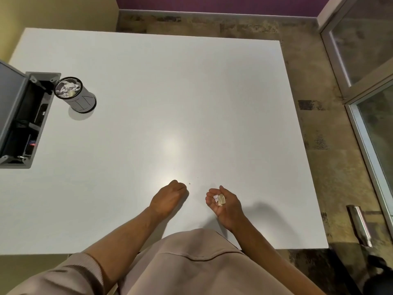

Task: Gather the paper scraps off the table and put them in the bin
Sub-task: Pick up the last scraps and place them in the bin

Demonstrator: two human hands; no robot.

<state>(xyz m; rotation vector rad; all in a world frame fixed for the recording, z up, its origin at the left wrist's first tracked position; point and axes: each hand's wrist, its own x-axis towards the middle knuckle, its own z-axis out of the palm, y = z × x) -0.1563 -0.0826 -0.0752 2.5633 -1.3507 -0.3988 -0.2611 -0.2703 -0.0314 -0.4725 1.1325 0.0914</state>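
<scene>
I see the right hand (225,202) palm-up near the table's (191,92) front edge, fingers cupped loosely round a few paper scraps (220,199). Left hand (170,194) sits just beside it, knuckles down, fingers curled; can't tell if they pinch anything. One tiny scrap (189,183) lies just past the left hand. I judge gathering nearly done; dump left. Bin (74,94) stands far-left, well apart, already w/ paper inside, next to an open cable box (23,122). Wide bare tabletop btwn hands and bin; right edge near.
</scene>
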